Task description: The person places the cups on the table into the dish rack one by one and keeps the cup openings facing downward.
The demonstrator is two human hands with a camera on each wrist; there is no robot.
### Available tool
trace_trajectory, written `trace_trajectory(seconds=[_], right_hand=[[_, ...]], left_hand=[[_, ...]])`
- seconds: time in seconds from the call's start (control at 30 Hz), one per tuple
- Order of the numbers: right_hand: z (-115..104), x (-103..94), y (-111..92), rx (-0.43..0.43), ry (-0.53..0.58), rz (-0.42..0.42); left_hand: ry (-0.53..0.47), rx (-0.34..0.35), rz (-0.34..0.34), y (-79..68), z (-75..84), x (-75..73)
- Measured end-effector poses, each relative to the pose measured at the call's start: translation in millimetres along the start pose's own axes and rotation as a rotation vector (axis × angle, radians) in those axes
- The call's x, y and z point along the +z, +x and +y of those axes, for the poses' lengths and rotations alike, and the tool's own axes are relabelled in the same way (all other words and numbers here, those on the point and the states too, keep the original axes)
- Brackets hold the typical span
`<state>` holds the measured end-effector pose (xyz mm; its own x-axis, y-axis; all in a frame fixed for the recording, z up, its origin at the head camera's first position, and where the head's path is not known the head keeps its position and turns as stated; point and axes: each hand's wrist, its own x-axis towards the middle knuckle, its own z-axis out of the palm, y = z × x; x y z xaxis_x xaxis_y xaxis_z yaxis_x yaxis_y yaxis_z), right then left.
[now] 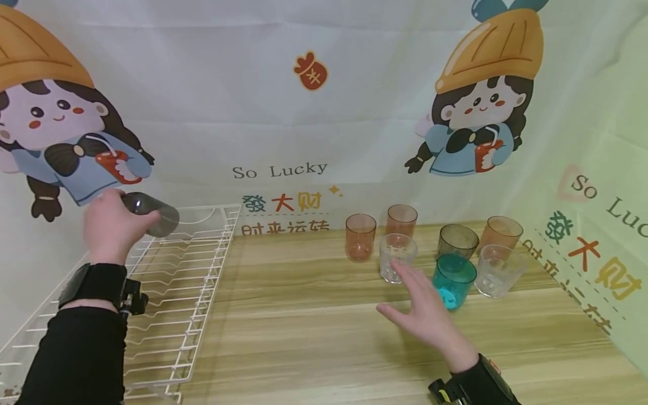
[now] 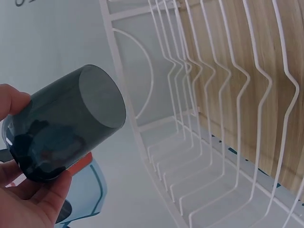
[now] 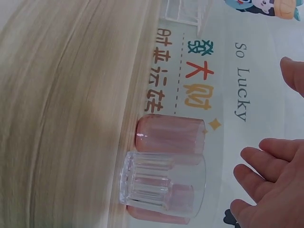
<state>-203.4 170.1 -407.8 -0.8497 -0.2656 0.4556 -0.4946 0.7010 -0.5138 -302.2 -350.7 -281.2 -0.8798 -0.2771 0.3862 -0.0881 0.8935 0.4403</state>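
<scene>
A dark grey glass (image 1: 164,218) is gripped near its base by my left hand (image 1: 112,222), tilted on its side above the far end of the white wire rack (image 1: 194,304). In the left wrist view the mouth of this glass (image 2: 66,121) points toward the rack, and thumb and fingers hold its bottom end. My right hand (image 1: 422,312) hovers with fingers spread, holding nothing, in front of a clear glass (image 1: 391,267) and left of a teal glass (image 1: 452,289). From the right wrist, that clear glass (image 3: 161,183) stands beyond the fingers.
Behind the clear glass stand pink glasses (image 1: 360,239) (image 1: 402,219). To the right are a smoky brown glass (image 1: 450,239), another pink glass (image 1: 506,230) and a second clear glass (image 1: 495,275). A printed cloth (image 1: 283,112) hangs behind the wooden table (image 1: 283,337).
</scene>
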Motion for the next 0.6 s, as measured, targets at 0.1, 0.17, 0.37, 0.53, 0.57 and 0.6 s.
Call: trace_trajectory(seconds=[0.1, 0.17, 0.37, 0.53, 0.57, 0.6], right_hand=[[0, 0.1, -2, 0.006, -0.006, 0.0], [0, 0.0, -2, 0.009, -0.011, -0.001], [-2, -0.6, -2, 0.014, -0.018, -0.008], [-3, -1.4, -2, 0.003, -0.018, -0.003], [-3, -1.3, -2, 0.001, -0.02, -0.002], [-3, -1.1, -2, 0.0, -0.021, -0.002]], left_hand=[[0.018, -0.007, 0.002, 3.0, -3.3, 10.0], [0.027, -0.02, -0.005, 3.6, -6.4, 15.5], [0.035, -0.08, -0.042, 5.1, -13.8, 26.5], [0.047, -0.095, -0.069, 7.6, -20.1, 32.0], [0.047, -0.102, -0.076, 7.9, -21.5, 33.1], [0.048, -0.112, -0.084, 8.4, -22.8, 34.2]])
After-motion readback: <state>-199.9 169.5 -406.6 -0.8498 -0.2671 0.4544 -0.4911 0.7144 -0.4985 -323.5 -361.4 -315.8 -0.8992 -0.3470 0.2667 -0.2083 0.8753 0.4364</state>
